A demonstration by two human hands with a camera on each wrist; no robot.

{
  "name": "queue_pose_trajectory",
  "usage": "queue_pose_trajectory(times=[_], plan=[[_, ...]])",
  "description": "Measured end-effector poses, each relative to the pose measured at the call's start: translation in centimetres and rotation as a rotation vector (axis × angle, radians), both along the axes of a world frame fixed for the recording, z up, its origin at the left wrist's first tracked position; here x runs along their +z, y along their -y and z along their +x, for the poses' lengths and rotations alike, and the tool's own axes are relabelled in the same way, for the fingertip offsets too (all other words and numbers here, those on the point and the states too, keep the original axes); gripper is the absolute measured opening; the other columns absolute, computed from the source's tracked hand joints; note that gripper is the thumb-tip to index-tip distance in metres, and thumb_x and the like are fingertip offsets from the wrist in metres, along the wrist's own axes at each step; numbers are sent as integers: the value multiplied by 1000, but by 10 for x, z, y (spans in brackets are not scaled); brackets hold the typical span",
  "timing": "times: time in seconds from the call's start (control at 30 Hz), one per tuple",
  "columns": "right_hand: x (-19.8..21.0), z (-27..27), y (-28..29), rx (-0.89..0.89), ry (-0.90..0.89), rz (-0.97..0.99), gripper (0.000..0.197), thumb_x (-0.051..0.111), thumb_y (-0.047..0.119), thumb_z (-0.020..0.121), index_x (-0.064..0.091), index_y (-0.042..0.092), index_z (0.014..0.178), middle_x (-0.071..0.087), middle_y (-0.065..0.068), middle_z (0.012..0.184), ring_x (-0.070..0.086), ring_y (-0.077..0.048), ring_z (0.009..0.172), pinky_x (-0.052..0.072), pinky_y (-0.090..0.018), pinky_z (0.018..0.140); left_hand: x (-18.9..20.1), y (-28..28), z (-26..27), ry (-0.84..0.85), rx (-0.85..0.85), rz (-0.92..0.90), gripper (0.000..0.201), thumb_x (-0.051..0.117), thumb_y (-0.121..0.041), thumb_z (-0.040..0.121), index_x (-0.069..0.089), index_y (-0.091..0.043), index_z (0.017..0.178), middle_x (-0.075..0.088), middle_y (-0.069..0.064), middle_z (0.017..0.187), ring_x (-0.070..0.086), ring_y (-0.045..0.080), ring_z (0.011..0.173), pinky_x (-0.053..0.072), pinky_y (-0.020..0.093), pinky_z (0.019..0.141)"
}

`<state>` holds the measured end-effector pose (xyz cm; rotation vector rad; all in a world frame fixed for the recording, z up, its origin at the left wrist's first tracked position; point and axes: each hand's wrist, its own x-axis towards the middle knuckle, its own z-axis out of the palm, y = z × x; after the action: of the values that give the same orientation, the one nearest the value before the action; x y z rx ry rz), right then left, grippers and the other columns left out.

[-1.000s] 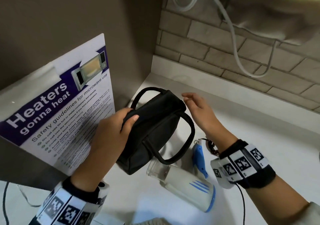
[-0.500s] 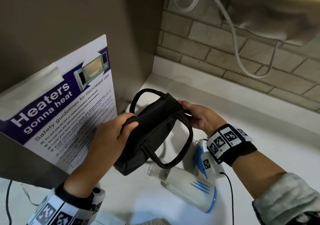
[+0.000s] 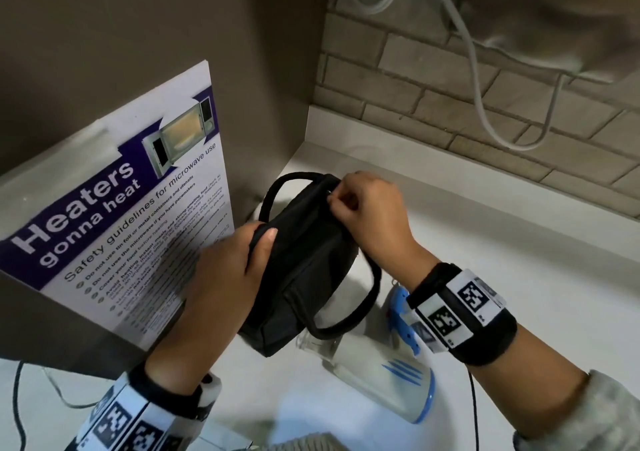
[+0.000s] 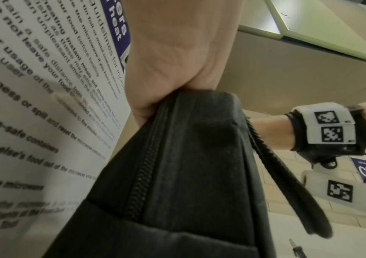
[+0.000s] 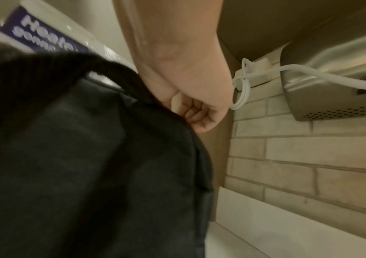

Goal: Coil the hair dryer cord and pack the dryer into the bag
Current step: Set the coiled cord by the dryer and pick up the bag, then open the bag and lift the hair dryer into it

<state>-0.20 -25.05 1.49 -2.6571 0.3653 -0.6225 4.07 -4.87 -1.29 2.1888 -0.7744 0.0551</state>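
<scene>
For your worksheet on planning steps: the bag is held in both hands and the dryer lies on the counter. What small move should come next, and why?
Probably pull the zipper open. The left hand grips the black bag, its zipper looks closed, and the right hand pinches at its top end. The hair dryer lies outside.

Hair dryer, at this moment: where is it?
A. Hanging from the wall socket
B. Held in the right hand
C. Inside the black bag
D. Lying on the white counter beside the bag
D. The hair dryer lies on the counter next to the bag, which the left hand grips while the right hand pinches at its top end.
</scene>
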Motion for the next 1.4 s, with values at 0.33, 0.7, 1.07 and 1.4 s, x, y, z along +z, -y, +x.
queue_pose_trajectory(times=[0.33,0.7,1.07,1.4], plan=[[-2,-37,-82,347,261,-52,14,61,17,92,70,7,86,67,-6,85,63,-24,80,48,-34,73,-3,1,22,-400,1,-345,29,50,-37,88,62,-25,112,70,-4,102,65,15,96,47,30,85],[-55,-59,-122,460,261,-541,28,59,2,87,59,14,62,54,1,67,46,-20,73,33,-30,63,13,6,34,-579,5,-456,26,48,-24,92,65,-23,112,72,5,103,67,16,95,49,33,85],[-18,-81,-119,469,-219,-196,9,62,3,67,57,10,67,50,-7,68,46,-29,61,35,-36,54,12,-1,20,-312,0,-133,40,45,-39,86,58,-23,120,67,2,112,61,21,107,47,46,97],[-12,-134,31,-182,-349,-22,21,59,22,89,63,18,109,60,-1,89,63,-23,81,47,-31,72,29,6,-42,320,-148,-166,23,49,-7,92,66,-11,107,61,8,117,54,26,111,36,33,102]])
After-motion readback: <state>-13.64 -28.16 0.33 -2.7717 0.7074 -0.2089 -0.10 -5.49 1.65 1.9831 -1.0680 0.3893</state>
